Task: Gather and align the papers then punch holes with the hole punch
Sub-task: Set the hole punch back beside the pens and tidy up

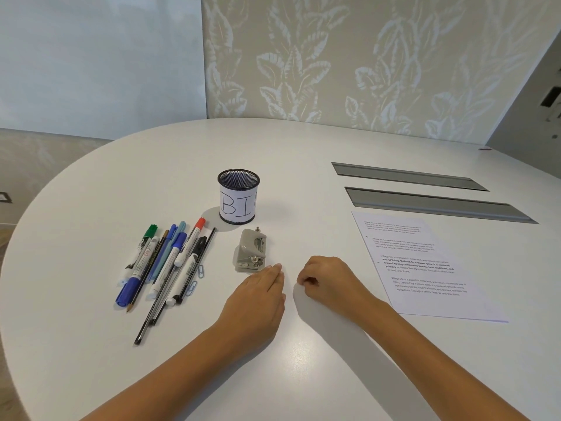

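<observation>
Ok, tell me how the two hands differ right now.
The left hand lies flat with straight fingers; the right hand has its fingers curled under, seemingly holding nothing. The left hand's fingertips reach almost to the hole punch; the right hand sits between the punch and the papers, touching neither. Both rest on the white table.

White oval table (151, 183) fills lower frame. Centre: black mesh pen cup (238, 196), upright, white paper label hand-lettered "BI". Left of centre: loose cluster of markers and pens (164, 265) lying flat, caps green, blue, red; black pencils among them. Two paper clips (195, 279) just beside the cluster's right edge. Upper right: two grey cable slots (425, 191) set into the tabletop. Top of frame: leaf-patterned wall panel (349, 56).
</observation>
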`<state>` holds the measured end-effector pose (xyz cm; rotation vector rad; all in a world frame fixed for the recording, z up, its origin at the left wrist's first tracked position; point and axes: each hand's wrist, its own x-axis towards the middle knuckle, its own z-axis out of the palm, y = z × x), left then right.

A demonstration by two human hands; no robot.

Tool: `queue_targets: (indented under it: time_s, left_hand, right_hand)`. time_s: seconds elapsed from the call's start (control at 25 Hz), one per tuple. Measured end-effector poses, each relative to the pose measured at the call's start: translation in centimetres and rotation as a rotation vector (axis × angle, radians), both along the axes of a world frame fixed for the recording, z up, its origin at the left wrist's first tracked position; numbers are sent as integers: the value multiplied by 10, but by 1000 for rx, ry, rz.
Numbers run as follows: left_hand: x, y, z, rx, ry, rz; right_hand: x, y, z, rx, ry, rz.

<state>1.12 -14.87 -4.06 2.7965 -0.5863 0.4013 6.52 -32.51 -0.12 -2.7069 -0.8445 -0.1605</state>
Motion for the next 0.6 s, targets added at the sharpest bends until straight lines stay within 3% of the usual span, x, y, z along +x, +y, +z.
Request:
queue_targets:
  time_s: [0.12, 0.28, 0.36, 0.6]
  left_hand:
    - [3, 0, -5, -10, 21, 0]
    - [3, 0, -3, -10, 52, 2]
    - [2, -1, -1, -25, 60, -1]
    - [-6, 2, 8, -18, -36, 2]
  right_hand:
    - [4, -8, 1, 305, 196, -213]
    - [12, -24, 5, 1063, 768, -430]
    - [16, -30, 10, 1318, 914, -457]
    - [21, -30, 17, 1551, 1161, -473]
